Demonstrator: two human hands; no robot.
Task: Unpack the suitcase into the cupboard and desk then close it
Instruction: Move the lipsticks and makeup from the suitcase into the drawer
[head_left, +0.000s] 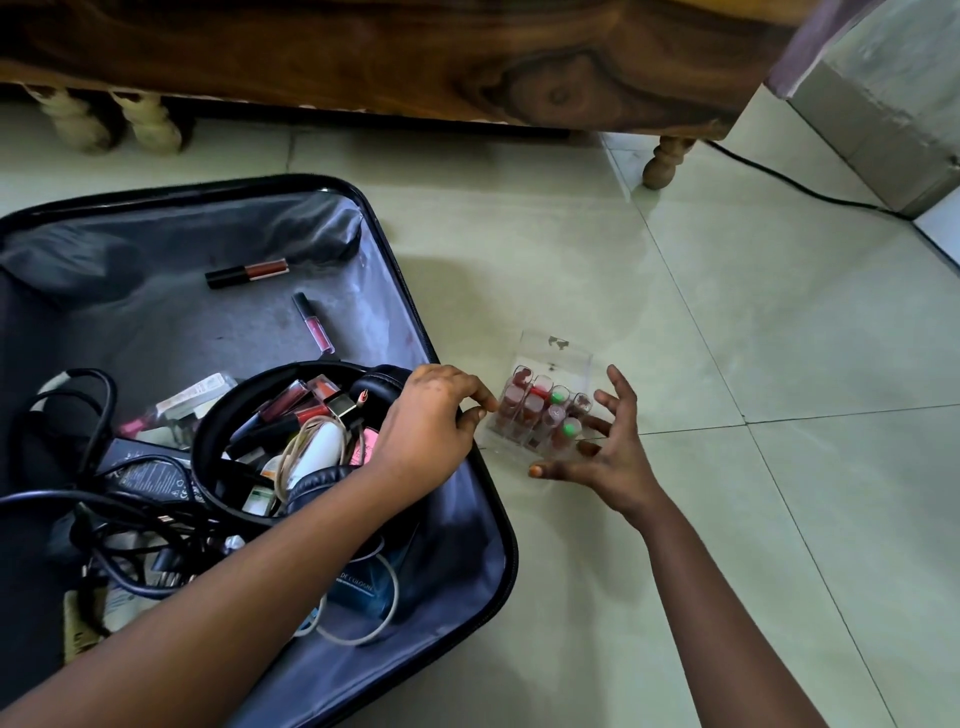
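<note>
Head view, looking down at a pale tiled floor (727, 312). An open suitcase (441, 291) with grey lining fills the 9 o'clock side of the frame, lying flat. Inside it, toward 8 o'clock, sits a jumble: black headphones (249, 389) ringed around lip glosses and small tubes, a black charger (150, 467) with tangled black cables, and a pale looped cord (384, 597). Two lip glosses lie apart on the bare lining, one (247, 273) near 10 o'clock and a pink one (313, 325) just below it.

Just outside the suitcase's right edge, near the centre, a clear box (550, 358) stands on the floor, holding upright lipsticks (530, 405) in rows, two with green tops.

The left hand (434, 415) reaches across the suitcase rim, fingers curled, its fingertips (480, 410) at the box's left side. They appear to touch it, though the clear wall makes contact hard to judge. The right hand (610, 441) is spread and relaxed at the box's right side, fingers fanned beside it, thumb pointing toward the box's near corner, grasping nothing.

At 12 o'clock runs a dark wooden bed frame (363, 57) with a turned leg (662, 161). A black cable (789, 182) trails toward a grey unit (872, 135) at 2 o'clock.
</note>
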